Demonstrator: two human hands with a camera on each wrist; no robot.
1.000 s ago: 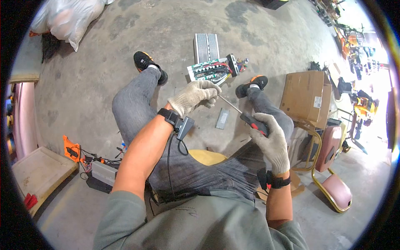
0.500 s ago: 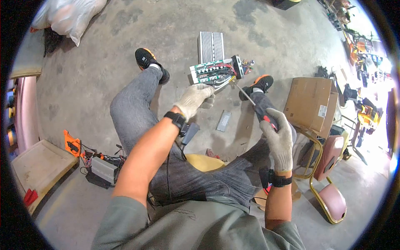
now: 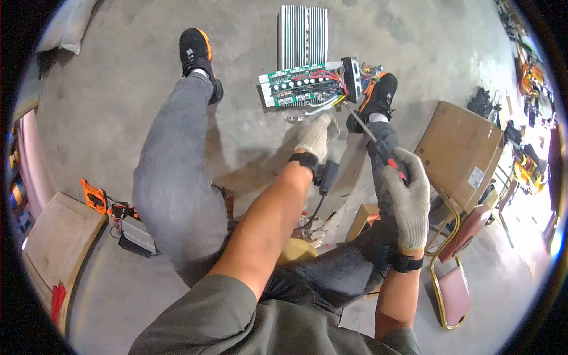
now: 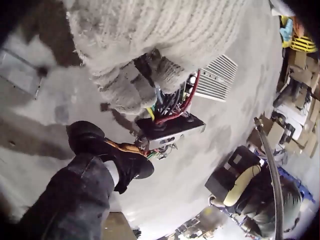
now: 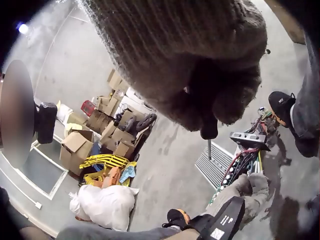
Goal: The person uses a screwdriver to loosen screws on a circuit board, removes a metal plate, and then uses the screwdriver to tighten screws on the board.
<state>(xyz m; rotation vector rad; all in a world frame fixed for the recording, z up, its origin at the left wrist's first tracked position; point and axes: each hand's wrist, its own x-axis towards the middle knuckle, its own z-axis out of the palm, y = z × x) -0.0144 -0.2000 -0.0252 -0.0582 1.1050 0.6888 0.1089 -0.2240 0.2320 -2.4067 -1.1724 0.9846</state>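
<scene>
In the head view, the gloved right hand (image 3: 408, 198) grips a screwdriver (image 3: 394, 164) by its red and black handle, its shaft pointing up-left toward the cables. The gloved left hand (image 3: 315, 136) is at the cables (image 3: 325, 106) below a green circuit board (image 3: 296, 86). Its fingers look bent beside red, black and yellow wires (image 4: 187, 100) in the left wrist view; whether they hold any is hidden. A black end plate (image 3: 352, 80) stands at the board's right end, and a ribbed silver case (image 3: 303, 35) lies behind it.
Black shoes (image 3: 195, 50) rest on the floor on both sides of the board. A cardboard box (image 3: 458, 154) and pink-seated chairs (image 3: 454, 296) stand at the right. A grey device (image 3: 139, 232) and an orange item (image 3: 93, 195) lie at the left. A flat metal plate (image 4: 20, 75) shows in the left wrist view.
The left hand has moved away from the screwdriver tip, then forward to the cables. The right hand has kept the screwdriver and moved right. The head view has shifted, with the board appearing larger.
</scene>
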